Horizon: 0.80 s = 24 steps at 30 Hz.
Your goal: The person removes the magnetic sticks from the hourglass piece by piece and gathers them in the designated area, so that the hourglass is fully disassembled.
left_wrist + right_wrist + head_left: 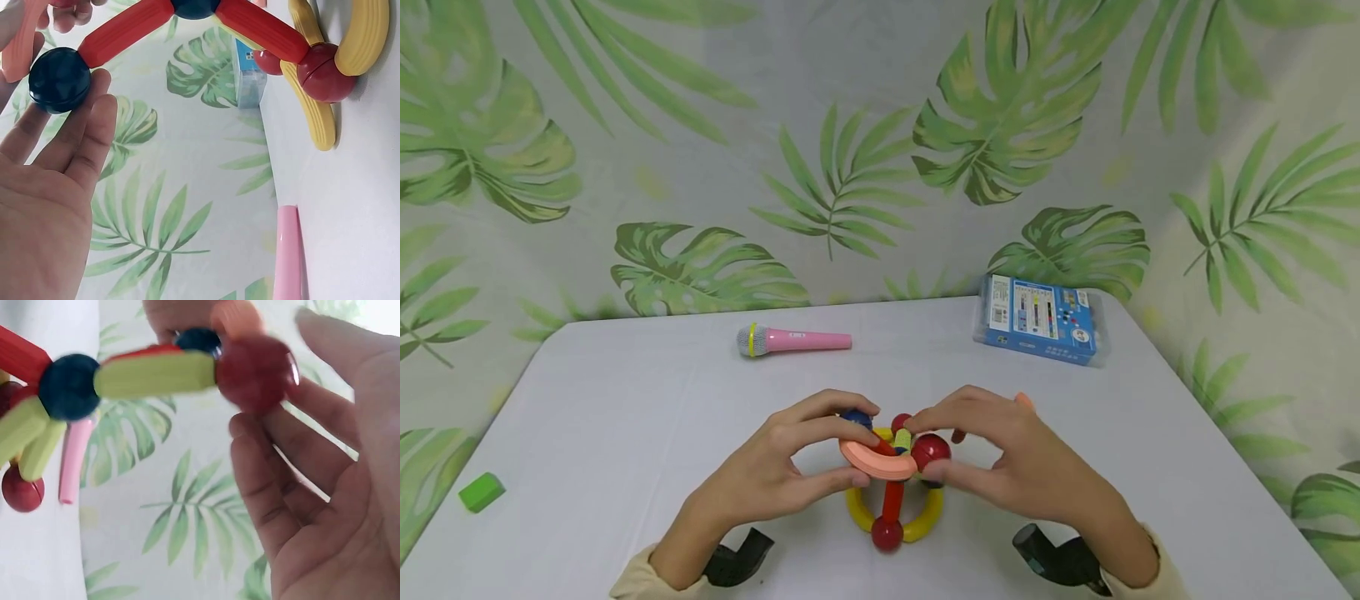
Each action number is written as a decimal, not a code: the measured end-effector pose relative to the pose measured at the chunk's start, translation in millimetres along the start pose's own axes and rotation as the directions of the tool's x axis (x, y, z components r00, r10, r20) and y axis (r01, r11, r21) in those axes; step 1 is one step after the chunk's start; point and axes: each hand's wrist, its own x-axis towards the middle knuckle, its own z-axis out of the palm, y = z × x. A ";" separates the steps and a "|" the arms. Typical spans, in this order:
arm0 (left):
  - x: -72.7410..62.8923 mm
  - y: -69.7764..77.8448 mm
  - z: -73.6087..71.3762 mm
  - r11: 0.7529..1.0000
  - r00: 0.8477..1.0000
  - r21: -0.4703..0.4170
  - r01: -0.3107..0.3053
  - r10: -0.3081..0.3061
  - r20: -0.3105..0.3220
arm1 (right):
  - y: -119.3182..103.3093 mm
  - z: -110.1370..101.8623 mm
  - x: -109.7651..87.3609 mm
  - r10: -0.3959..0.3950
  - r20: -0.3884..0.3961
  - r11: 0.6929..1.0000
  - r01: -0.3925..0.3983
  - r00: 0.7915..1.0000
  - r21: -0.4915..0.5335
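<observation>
In the head view my left hand (pixel 790 454) pinches a coral curved rod (pixel 880 461) between thumb and fingers, its fingertips also at a blue ball (pixel 60 80). A red rod (pixel 128 31) joins that ball to the rest of a ball-and-rod building toy. My right hand (pixel 1000 437) is around a red ball (pixel 257 374) on a light green rod (pixel 156 375); fingertips touch its underside, while the thumb stands off it in the right wrist view. Below, a yellow ring of curved rods (pixel 925 525) and a lower red ball (pixel 887 534) form the base on the table.
A pink toy microphone (pixel 805 341) lies behind the hands. A blue-labelled plastic box (pixel 1037 319) sits at the back right, and a green block (pixel 482 492) at the left edge. Part of an orange piece (pixel 1024 402) shows behind my right hand. Leaf-print cloth (pixel 842 192) hangs behind the table.
</observation>
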 end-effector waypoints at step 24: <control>-1.0 4.3 -1.3 0.998 0.998 -0.015 0.054 -0.054 0.025 | 91.7 53.5 28.3 0.373 0.271 0.927 -0.343 0.888 -0.150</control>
